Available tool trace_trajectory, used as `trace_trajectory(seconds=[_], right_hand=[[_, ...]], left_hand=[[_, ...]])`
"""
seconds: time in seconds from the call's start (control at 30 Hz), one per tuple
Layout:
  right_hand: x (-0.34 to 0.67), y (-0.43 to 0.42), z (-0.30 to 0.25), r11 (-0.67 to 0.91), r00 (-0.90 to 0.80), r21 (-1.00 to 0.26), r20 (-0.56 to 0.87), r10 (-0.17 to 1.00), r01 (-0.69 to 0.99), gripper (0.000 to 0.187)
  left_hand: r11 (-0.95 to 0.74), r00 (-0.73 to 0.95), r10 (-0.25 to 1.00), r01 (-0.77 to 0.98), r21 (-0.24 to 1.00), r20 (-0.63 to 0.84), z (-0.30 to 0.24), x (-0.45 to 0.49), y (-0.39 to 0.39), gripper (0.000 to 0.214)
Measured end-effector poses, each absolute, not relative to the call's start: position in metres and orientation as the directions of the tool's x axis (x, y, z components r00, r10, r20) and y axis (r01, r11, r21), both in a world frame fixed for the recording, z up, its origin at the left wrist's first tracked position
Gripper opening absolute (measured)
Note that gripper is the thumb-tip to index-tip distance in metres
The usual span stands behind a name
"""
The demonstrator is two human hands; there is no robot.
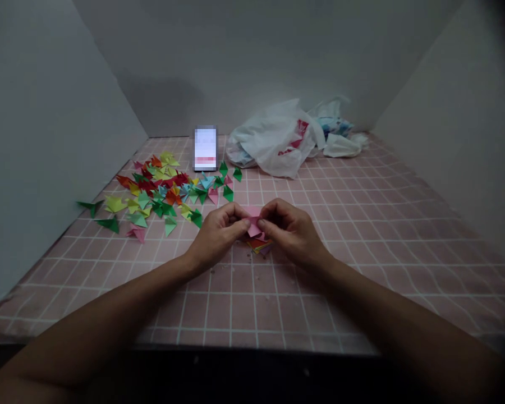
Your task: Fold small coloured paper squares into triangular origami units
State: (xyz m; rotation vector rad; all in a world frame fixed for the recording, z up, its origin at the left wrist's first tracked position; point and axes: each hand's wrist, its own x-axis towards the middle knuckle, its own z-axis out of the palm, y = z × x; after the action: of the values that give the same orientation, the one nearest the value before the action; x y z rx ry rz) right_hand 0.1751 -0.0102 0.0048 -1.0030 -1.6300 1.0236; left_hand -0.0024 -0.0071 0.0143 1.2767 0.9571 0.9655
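Observation:
Between my two hands is a small piece of pink origami paper, partly folded. My left hand pinches its left edge between thumb and fingers. On the opposite edge, my right hand grips the paper the same way. Just beneath it, on the table, lies a small stack of coloured paper sheets, orange, yellow and purplish at the edges; the hands and the pink paper cover much of it. To the left spreads a pile of folded paper cranes in green, yellow, red, pink, orange and blue.
A lit phone stands upright behind the cranes, its screen blurred. White plastic bags with red print are heaped at the back. Pale walls enclose the left, back and right of the table's pink checked cloth.

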Motion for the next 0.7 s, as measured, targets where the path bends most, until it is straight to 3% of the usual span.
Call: trace_trajectory(seconds=[0.3, 0.5, 0.7], right_hand=[[0.1742, -0.0110, 0.0042, 0.357, -0.238, -0.928, 0.326, 0.915, 0.102, 0.003], [0.1753, -0.0095, 0.0049, 0.322, -0.253, -0.947, 0.312, 0.916, -0.002, 0.005], [0.1771, -0.0087, 0.0052, 0.351, -0.281, -0.936, 0.339, 0.898, -0.005, 0.008]], left_hand=[[0.131, 0.306, 0.948, -0.131, 0.983, -0.086, 0.0145, -0.0011, -0.0101, 0.017], [0.147, 0.300, 0.948, -0.129, 0.981, -0.103, 0.0128, -0.0011, -0.0084, 0.014], [0.145, 0.303, 0.949, -0.174, 0.974, -0.087, 0.0131, -0.0008, -0.0088, 0.015]])
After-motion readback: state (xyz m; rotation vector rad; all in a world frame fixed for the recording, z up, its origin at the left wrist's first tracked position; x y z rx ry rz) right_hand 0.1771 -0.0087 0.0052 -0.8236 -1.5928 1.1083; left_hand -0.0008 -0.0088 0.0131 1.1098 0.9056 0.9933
